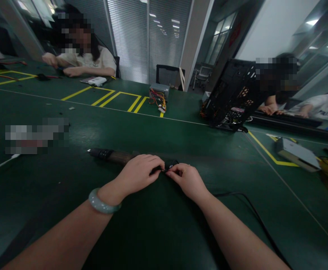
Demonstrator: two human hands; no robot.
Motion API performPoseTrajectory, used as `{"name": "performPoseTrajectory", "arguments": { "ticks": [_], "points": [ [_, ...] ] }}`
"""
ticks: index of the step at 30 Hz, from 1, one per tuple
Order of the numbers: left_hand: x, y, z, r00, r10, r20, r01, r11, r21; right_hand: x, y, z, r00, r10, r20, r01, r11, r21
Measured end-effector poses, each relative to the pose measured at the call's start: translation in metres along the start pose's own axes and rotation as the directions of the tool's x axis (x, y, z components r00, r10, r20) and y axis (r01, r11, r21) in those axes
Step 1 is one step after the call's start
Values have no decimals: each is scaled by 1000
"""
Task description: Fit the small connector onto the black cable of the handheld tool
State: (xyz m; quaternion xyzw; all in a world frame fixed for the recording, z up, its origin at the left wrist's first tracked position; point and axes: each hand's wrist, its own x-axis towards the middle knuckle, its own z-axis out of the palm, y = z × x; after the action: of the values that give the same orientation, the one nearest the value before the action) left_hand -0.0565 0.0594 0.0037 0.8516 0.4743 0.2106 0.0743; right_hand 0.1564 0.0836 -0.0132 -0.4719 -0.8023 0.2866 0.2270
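An electric screwdriver (116,156) with a dark, slim body lies crosswise on the green table, its metal bit pointing left. My left hand (141,170), wearing a pale green bangle (102,204) at the wrist, is closed over the tool's rear end. Fingertips and thumb of my right hand (188,180) pinch a small dark piece of the black cable (248,200) close to the left fingertips. A small black loop shows just above the pinch. The fingers hide exactly how cable and tool meet. Behind my right wrist the cable curves down to the lower right.
A white cable (0,165) leads to a blurred-out item at left. Farther back are a power supply (160,91) with coloured wires, a black computer case (228,93) and a grey metal box (297,153). Several people work around the table (104,127), marked with yellow tape.
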Motion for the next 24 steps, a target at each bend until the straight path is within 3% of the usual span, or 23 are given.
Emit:
{"name": "performPoseTrajectory", "arguments": {
  "ticks": [24],
  "points": [
    [0, -3, 3, 1000, 2, 12, -2, 1000, 2, -1, 0, -2, 1000, 1, 5, -1, 1000, -17]
  ]
}}
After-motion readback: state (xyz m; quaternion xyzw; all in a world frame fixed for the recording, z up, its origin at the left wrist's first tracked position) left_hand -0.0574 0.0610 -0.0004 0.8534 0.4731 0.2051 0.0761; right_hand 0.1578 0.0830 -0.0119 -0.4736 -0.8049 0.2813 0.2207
